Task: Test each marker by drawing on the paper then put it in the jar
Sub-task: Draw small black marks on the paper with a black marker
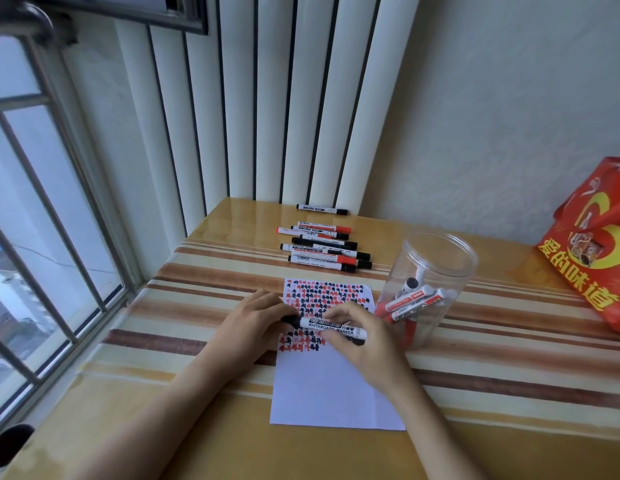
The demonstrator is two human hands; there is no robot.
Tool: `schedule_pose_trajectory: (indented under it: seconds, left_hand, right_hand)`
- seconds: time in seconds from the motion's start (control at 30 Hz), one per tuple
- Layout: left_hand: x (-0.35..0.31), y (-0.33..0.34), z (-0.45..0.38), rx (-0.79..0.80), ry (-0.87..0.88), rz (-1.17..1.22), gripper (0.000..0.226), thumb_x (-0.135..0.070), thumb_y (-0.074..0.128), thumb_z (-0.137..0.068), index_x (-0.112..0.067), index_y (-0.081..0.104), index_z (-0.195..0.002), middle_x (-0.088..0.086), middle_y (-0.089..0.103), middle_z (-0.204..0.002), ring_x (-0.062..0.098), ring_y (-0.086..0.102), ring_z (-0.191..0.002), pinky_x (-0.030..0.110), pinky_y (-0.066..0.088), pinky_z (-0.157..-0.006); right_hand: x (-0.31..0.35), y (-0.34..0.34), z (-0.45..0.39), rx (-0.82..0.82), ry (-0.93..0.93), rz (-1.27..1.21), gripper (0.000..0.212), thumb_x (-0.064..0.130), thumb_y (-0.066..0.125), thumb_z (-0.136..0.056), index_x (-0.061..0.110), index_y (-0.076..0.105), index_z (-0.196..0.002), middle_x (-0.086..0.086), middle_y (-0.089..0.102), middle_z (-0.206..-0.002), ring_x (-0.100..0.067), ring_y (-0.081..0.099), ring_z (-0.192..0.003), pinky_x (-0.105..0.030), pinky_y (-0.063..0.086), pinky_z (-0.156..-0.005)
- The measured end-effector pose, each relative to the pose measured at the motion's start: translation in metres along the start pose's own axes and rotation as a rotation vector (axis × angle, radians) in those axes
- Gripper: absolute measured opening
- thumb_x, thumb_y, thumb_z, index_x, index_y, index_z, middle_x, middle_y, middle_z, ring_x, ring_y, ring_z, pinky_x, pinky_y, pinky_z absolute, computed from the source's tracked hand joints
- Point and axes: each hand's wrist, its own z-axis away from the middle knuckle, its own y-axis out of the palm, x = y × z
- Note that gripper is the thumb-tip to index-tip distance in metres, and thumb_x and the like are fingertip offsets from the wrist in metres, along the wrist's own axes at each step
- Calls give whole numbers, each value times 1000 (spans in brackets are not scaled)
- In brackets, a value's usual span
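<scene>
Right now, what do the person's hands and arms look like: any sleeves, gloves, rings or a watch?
Both arms are bare as far up as the head view shows; no sleeve edge comes into the picture. The left hand and the right hand are bare too: no gloves, and no rings, watch or wristband on the parts that show. No markings or ink stains can be made out.

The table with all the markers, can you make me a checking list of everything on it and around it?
Surface: striped table, glossy.
Job's things: black whiteboard marker held level over the paper, whose far half is covered in red and black marks; clear jar beside the paper holds several markers; a row of markers lies beyond the paper.
Clutter: red bag at the right edge.
Hands: left hand grips the marker's cap end; right hand grips its barrel.
Cables: nothing seen.
Surroundings: barred window on the left, white ribbed panels behind.
</scene>
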Motion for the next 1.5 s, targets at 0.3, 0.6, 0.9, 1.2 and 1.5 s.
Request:
schedule_pose_trajectory:
  seconds: [0.3,0.6,0.9,1.2,1.5]
  left_hand:
    - [3,2,1,-18,43,29,29,-33,58,-95,-11,75,-103,-4,69,-93,14,56,-88,28,48,-76]
    - [7,4,2,-46,77,18,16,-16,71,-88,-11,75,-102,-4,67,-94,14,55,-87,28,48,-75]
    - [8,9,1,-8,-27,-14,38,-49,59,-96,-21,65,-121,-8,64,-112,14,59,-104,36,47,-89]
    - [11,20,3,152,-223,-182,52,-58,39,-99,-38,43,-147,-15,38,-155,6,28,-147,34,15,-121]
    - [9,16,3,187,-255,-177,56,-59,35,-94,-39,47,-144,-15,41,-153,9,36,-143,36,21,-119]
  right_hand:
    - [-3,12,4,-67,-123,133,17,20,84,-87,19,69,-95,12,73,-93,-10,71,-93,-30,57,-82]
    - [10,13,6,-48,12,68,20,31,84,-87,30,64,-87,9,70,-84,-4,61,-56,-33,52,-58]
    - [39,-3,-6,-148,-112,-314,11,18,68,-98,17,60,-104,-7,69,-93,-29,72,-71,-34,56,-63]
    - [113,-78,-24,-769,-471,110,26,18,64,-104,21,52,-127,1,73,-96,-14,77,-79,-35,62,-67]
    - [104,-134,-29,-784,-248,475,19,11,70,-97,7,58,-111,-3,70,-80,-21,68,-70,-14,44,-63]
